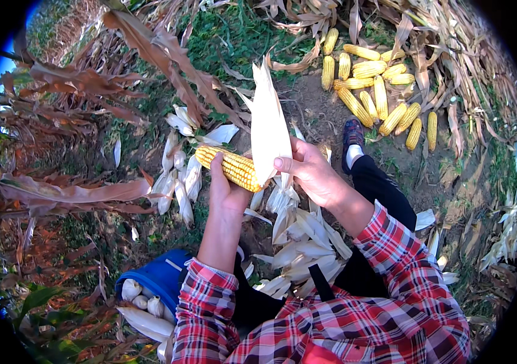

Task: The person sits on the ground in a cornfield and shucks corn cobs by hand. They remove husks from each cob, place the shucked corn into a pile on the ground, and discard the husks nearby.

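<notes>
My left hand (226, 187) is closed round a yellow ear of corn (232, 167), its thumb lying along the kernels. The ear is bare of husk on the side that shows, and its tip points left. At its right end a pale, dry husk (269, 124) stands up, peeled back from the cob. My right hand (313, 173) grips this husk near its base, thumb in front and fingers behind. Whether the husk is still joined to the cob is hidden between the hands.
Several bare corn ears (368, 70) lie in a pile on the soil at the far right. Loose husks (310, 242) cover the ground between my legs. At the lower left, a blue bucket (160, 273) holds unhusked ears. Dry cornstalks (70, 130) rise along the left.
</notes>
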Demonstrator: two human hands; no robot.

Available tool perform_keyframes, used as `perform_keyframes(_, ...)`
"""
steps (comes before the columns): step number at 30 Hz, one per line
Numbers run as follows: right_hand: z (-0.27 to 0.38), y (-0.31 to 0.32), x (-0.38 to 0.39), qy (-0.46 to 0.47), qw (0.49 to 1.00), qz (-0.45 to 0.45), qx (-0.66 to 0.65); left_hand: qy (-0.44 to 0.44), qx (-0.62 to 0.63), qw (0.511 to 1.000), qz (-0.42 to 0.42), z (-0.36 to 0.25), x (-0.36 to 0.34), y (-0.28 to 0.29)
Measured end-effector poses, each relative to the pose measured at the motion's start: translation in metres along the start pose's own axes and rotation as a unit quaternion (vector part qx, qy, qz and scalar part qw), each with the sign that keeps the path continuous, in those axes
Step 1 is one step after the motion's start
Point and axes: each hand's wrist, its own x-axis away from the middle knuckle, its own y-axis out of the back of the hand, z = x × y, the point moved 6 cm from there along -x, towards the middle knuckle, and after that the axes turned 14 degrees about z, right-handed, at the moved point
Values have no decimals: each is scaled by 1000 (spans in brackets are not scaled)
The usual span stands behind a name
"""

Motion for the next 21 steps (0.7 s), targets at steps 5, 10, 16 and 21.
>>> perform_keyframes(5,-3,2,0,-11,1000,-6,-1,-11,-6,1000,-8,-1,-2,3)
perform_keyframes(10,-4,-1,0,1,998,2,66,-9,-9,1000,-20,0,0,1)
perform_keyframes(16,-3,-10,4,43,977,-2,208,18,-34,999,15,5,-5,4)
perform_keyframes(21,5,-29,11,74,945,26,318,-9,-47,999,15,1,-5,8)
